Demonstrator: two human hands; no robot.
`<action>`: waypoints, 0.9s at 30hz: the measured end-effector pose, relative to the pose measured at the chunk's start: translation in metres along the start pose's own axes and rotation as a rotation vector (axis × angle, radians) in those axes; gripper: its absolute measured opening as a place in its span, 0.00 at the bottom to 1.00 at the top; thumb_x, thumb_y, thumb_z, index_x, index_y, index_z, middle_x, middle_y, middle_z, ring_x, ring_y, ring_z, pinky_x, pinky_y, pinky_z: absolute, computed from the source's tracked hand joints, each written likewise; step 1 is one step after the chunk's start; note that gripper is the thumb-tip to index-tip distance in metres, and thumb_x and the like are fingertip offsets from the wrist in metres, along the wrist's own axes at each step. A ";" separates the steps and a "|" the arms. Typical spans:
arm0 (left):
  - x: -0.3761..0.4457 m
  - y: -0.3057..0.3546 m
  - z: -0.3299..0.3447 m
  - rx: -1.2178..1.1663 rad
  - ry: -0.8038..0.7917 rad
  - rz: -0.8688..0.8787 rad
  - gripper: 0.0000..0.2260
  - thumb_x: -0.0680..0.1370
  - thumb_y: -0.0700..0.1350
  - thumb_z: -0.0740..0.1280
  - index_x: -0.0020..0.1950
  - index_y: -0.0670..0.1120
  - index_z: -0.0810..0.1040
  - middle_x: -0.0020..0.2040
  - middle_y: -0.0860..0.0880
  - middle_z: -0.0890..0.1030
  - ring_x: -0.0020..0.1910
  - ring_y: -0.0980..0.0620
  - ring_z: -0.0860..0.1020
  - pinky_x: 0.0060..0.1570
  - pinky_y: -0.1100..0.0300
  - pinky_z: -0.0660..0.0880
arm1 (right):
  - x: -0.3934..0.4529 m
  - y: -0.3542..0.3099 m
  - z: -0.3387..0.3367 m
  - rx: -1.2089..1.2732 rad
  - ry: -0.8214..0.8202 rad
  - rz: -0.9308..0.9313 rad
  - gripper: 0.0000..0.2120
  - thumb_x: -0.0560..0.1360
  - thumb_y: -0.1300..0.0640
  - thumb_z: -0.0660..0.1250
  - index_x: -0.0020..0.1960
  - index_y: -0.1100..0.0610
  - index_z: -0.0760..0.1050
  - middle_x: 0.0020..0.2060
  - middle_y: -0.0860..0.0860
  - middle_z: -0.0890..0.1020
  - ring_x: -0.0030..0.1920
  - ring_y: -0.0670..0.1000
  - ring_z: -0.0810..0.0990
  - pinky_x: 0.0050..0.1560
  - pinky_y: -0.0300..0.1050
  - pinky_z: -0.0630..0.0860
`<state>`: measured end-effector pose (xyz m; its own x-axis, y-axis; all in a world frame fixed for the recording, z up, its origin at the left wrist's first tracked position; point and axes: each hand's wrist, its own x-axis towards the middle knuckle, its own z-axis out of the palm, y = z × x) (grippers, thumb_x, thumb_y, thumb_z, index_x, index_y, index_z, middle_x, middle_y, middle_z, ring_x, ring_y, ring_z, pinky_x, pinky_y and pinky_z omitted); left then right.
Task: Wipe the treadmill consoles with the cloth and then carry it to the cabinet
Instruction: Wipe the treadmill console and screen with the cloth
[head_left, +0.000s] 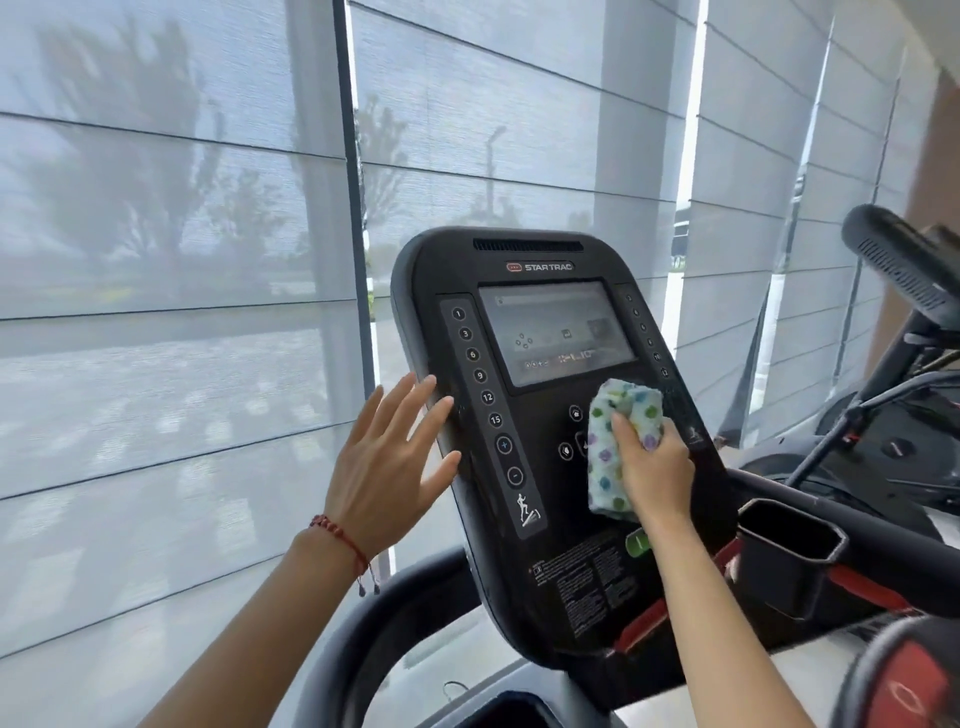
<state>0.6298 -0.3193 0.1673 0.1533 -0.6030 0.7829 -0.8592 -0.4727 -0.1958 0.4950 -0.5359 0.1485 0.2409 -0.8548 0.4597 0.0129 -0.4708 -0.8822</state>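
**Spotted cloth pressed to treadmill console**

Two bare forearms reach up from the bottom of the frame toward a black treadmill console (550, 519), which stands tilted, its top leaning to the left. Bunched in the right hand (655, 470), a white cloth (618, 441) with green, blue and purple dots lies flat against the console's lower panel, just under the lower right corner of the screen (556, 332). The cloth's long axis runs nearly up and down the panel, its upper end reaching the screen's edge and its lower end hanging below the hand. Thumb and fingers are clamped on the cloth, the thumb lying across its front.

The left hand (387, 467) is open, fingers spread and straight, holding nothing; its fingertips rest at or just beside the console's left rim, and contact cannot be told for certain. A red bracelet (340, 535) circles that wrist.

Beside the left hand, a strip of numbered buttons (488, 400) runs down the console's left side. A black cup holder (789, 551) sits just right of the console, below the cloth. A second machine (904, 280) stands to the right, blurred. Pale window blinds (171, 260) fill the background, with trees dimly visible through them.
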 end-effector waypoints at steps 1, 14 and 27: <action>-0.007 0.001 -0.003 0.002 -0.007 -0.010 0.22 0.77 0.53 0.56 0.63 0.40 0.75 0.65 0.41 0.73 0.66 0.42 0.68 0.67 0.47 0.59 | -0.007 -0.002 0.002 0.018 -0.017 -0.004 0.15 0.74 0.49 0.65 0.52 0.60 0.74 0.41 0.51 0.77 0.43 0.52 0.76 0.46 0.42 0.69; -0.112 -0.007 -0.070 0.081 -0.108 -0.147 0.28 0.80 0.58 0.46 0.64 0.40 0.74 0.66 0.40 0.72 0.67 0.42 0.67 0.67 0.47 0.60 | -0.106 -0.048 0.017 0.069 -0.187 -0.109 0.14 0.74 0.48 0.66 0.49 0.60 0.74 0.36 0.47 0.76 0.41 0.50 0.76 0.43 0.41 0.69; -0.228 -0.048 -0.179 0.117 -0.136 -0.310 0.28 0.80 0.58 0.48 0.63 0.40 0.75 0.65 0.40 0.74 0.66 0.40 0.69 0.64 0.44 0.65 | -0.245 -0.131 0.046 0.178 -0.346 -0.147 0.15 0.74 0.47 0.66 0.50 0.59 0.72 0.38 0.48 0.75 0.40 0.49 0.74 0.33 0.32 0.68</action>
<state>0.5488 -0.0437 0.1037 0.4682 -0.4953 0.7318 -0.7011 -0.7123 -0.0336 0.4793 -0.2546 0.1472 0.5355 -0.6433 0.5472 0.2317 -0.5112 -0.8277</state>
